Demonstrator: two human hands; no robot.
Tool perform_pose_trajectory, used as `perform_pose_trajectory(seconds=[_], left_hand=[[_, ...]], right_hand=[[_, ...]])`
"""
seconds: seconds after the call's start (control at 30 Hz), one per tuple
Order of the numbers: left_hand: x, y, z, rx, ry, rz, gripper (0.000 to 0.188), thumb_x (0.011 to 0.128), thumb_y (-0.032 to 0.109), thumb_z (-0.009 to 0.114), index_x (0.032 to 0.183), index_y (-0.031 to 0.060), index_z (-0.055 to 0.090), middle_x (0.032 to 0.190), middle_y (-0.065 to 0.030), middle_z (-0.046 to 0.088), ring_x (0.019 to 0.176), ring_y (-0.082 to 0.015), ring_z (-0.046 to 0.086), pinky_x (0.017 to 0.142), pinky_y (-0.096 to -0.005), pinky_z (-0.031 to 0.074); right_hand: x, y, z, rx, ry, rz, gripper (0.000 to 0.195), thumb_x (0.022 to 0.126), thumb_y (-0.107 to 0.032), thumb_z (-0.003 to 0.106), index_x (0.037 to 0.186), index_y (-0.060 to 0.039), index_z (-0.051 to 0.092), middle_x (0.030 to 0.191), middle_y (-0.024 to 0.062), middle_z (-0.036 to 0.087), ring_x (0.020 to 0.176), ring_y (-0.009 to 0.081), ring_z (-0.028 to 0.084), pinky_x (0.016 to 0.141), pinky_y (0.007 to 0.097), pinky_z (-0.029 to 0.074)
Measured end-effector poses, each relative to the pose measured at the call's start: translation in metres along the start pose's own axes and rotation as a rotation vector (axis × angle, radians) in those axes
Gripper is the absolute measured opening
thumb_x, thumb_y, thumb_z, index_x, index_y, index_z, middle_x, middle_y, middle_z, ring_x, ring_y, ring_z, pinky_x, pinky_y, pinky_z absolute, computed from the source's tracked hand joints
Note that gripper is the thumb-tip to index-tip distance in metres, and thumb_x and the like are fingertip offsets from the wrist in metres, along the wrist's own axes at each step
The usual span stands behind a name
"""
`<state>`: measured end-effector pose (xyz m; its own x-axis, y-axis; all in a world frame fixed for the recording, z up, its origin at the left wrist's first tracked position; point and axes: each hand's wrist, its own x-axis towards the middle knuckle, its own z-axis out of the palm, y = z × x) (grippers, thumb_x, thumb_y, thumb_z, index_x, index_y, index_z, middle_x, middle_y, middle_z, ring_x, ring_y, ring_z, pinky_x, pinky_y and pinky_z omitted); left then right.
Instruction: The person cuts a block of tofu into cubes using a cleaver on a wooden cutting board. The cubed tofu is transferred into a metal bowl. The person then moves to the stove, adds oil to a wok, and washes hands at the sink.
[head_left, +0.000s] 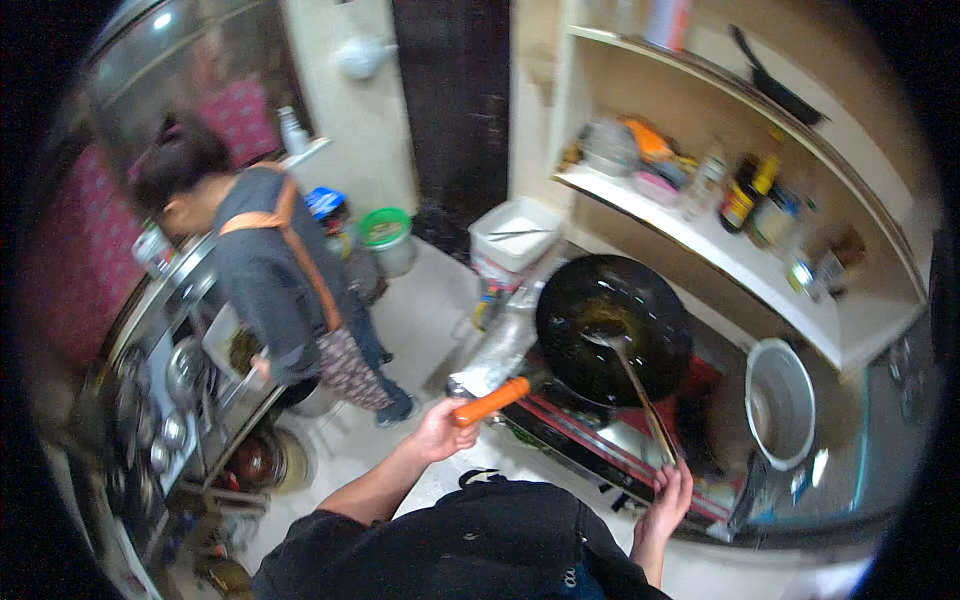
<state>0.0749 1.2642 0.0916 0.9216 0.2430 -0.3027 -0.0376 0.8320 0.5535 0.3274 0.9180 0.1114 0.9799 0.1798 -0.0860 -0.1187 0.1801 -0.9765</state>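
Note:
A black wok (570, 322) sits over the stove in front of me, with a little oily, yellowish-brown liquid at its bottom. My left hand (444, 431) is closed around an orange handle (495, 400) that points toward the wok's near left side; the dark join between them is hard to make out. In my right hand (667, 495) is the end of a long-handled metal spatula or ladle (637, 382). Its head rests inside the wok, and its shaft crosses the near rim.
A metal pot (780, 405) stands right of the wok, below a shelf (697, 232) of bottles and bags. Behind the wok is a white tub (516, 232). On the left another person (285, 262) bends over a counter with bowls. A green-rimmed bucket (386, 232) stands on the floor.

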Motion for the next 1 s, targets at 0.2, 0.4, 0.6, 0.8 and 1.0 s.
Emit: perform_pose_trajectory(seconds=[0.2, 0.4, 0.6, 0.8, 1.0], left_hand=[[-0.019, -0.009, -0.005, -0.042, 0.085, 0.077, 0.035, 0.098, 0.042, 0.051, 0.099, 0.0084, 0.059, 0.069, -0.0009, 0.051, 0.058, -0.0129, 0.041, 0.057, -0.0279, 0.035], [-0.076, -0.036, -0.019, -0.012, 0.415, 0.21, 0.043, 0.102, 0.035, 0.047, 0.121, 0.0035, 0.068, 0.071, -0.0001, 0.058, 0.058, -0.0115, 0.047, 0.056, -0.027, 0.038], [-0.166, -0.052, -0.047, -0.134, 0.664, 0.333, 0.046, 0.101, 0.037, 0.047, 0.122, 0.0021, 0.068, 0.071, -0.0015, 0.062, 0.059, -0.0128, 0.054, 0.056, -0.0289, 0.043], [-0.228, -0.028, -0.099, -0.32, 0.662, 0.549, 0.046, 0.099, 0.039, 0.047, 0.117, 0.0028, 0.069, 0.073, -0.0038, 0.065, 0.064, -0.016, 0.055, 0.06, -0.0315, 0.043], [-0.321, 0.0, -0.164, -0.461, 0.708, 0.762, 0.046, 0.1, 0.041, 0.048, 0.119, 0.0033, 0.067, 0.071, -0.0017, 0.063, 0.06, -0.0156, 0.054, 0.058, -0.0302, 0.043]], right_hand=[[-0.009, 0.023, -0.032, 0.003, 0.045, 0.154, 0.047, 0.107, -0.041, 0.056, 0.138, -0.0058, 0.057, 0.119, 0.0085, 0.069, 0.105, 0.0172, 0.062, 0.093, 0.0308, 0.047], [-0.016, 0.065, -0.056, -0.015, -0.022, 0.42, 0.023, 0.1, -0.011, 0.061, 0.118, 0.0016, 0.067, 0.092, 0.0117, 0.069, 0.074, 0.0178, 0.06, 0.062, 0.0312, 0.052], [-0.018, 0.106, -0.045, -0.215, -0.295, 0.72, 0.012, 0.098, -0.015, 0.064, 0.096, -0.0042, 0.069, 0.084, 0.0035, 0.062, 0.072, 0.0149, 0.057, 0.059, 0.029, 0.049], [-0.027, 0.164, -0.041, -0.452, -0.682, 0.271, 0.018, 0.096, -0.018, 0.067, 0.102, -0.0014, 0.07, 0.081, 0.0072, 0.065, 0.071, 0.0188, 0.062, 0.061, 0.0321, 0.05], [-0.074, 0.145, 0.05, -0.487, -0.644, 0.593, 0.025, 0.097, -0.021, 0.071, 0.108, 0.0017, 0.066, 0.094, 0.0099, 0.071, 0.077, 0.0221, 0.069, 0.066, 0.0359, 0.057]])
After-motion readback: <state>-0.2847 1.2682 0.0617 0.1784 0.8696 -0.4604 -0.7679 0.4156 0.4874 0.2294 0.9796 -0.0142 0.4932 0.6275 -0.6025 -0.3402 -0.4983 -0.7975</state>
